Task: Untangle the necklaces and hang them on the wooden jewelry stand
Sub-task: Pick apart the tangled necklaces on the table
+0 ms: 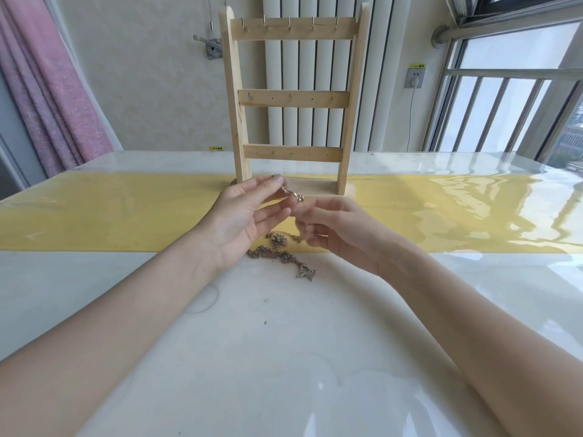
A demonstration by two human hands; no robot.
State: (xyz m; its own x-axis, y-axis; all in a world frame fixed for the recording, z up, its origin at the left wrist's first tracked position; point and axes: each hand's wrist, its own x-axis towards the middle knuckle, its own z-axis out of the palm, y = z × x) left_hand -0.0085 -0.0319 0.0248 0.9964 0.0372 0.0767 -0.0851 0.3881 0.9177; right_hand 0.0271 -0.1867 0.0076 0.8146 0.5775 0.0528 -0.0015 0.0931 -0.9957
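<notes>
- Nearest: both forearms reach out over a glossy white table (284, 357), clear film on top, lots of window glare. Bare arms, no sleeves.
- Just under + between the wrists: tangled necklaces (280, 255), a dark metallic clump lying on the table, one tail trailing toward the right forearm. Looks like the bulk is left resting so its weight doesn't pull the knot tighter, my guess.
- Left hand (243, 216): palm turned inward, thumb + forefinger pinching the upper end of a short raised strand (291, 194); other fingers relaxed, fairly straight. Prob. acting as the anchor.
- Right hand (331, 228): fingers curled, tips meeting close to the strand's lower end, just beside the left fingertips. Seems to be picking at a thin chain, but can't tell for sure whether it's actually gripping it; too fine to see.
- Strand held up off the table, between the two hands, likely so the knot shows against the light + loops can drop free.
- Under and past the hands: yellow runner (126, 212) across the table.
- Right behind the fingertips: wooden jewelry stand (291, 99), upright on the runner, three crossbars w/ small hooks. All hooks bare, so nothing hung yet; task early, I'd say. Close placement = short reach once a chain comes free.
- Far: white radiator behind the stand, pink curtain (53, 99) off the left hand's side, window w/ bars off the right.
</notes>
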